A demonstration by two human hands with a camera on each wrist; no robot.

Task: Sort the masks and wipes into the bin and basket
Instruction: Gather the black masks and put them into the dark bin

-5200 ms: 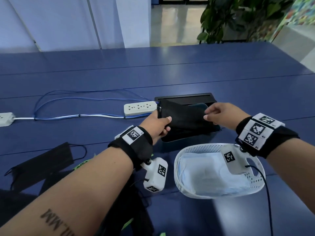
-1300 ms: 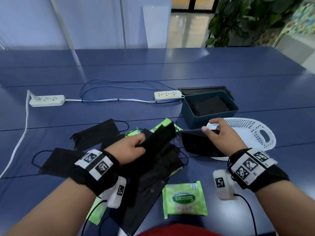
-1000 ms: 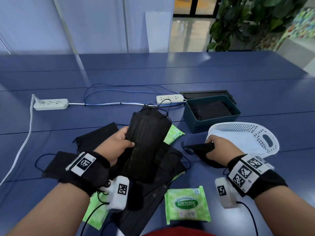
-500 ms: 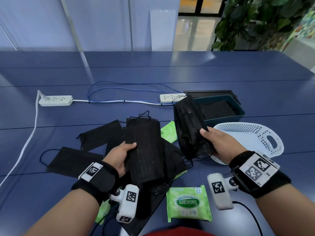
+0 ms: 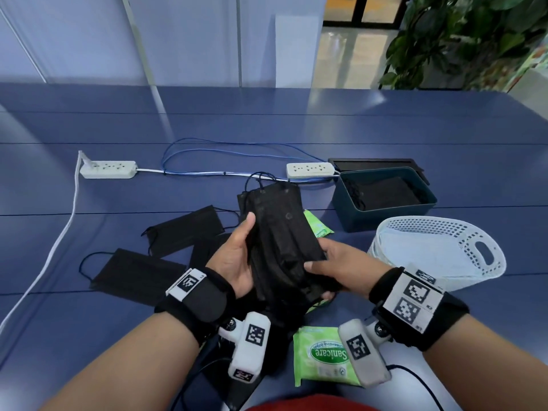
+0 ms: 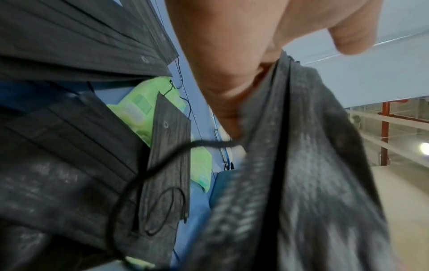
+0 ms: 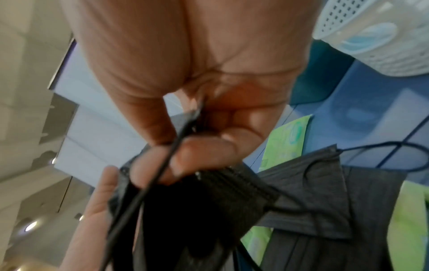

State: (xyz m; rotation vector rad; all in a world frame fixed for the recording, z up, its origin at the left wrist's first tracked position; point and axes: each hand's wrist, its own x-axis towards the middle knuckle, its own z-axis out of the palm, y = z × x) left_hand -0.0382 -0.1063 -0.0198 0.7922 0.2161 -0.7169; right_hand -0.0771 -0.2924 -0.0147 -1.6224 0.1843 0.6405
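I hold a stack of black masks (image 5: 281, 244) above the table, left hand (image 5: 234, 262) cupping one edge, right hand (image 5: 341, 268) pinching the other, squaring them for the bin (image 5: 382, 215).

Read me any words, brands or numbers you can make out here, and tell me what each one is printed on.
"Sanicare": on the oval logo of the green wipes packet nearest the person, seen upside down.
Small print on that packet: too small to read.
Second green wipes packet behind the held stack of black masks: lettering too small to read.
Square coded tags on the black wristbands: patterns, with tiny unreadable marks.
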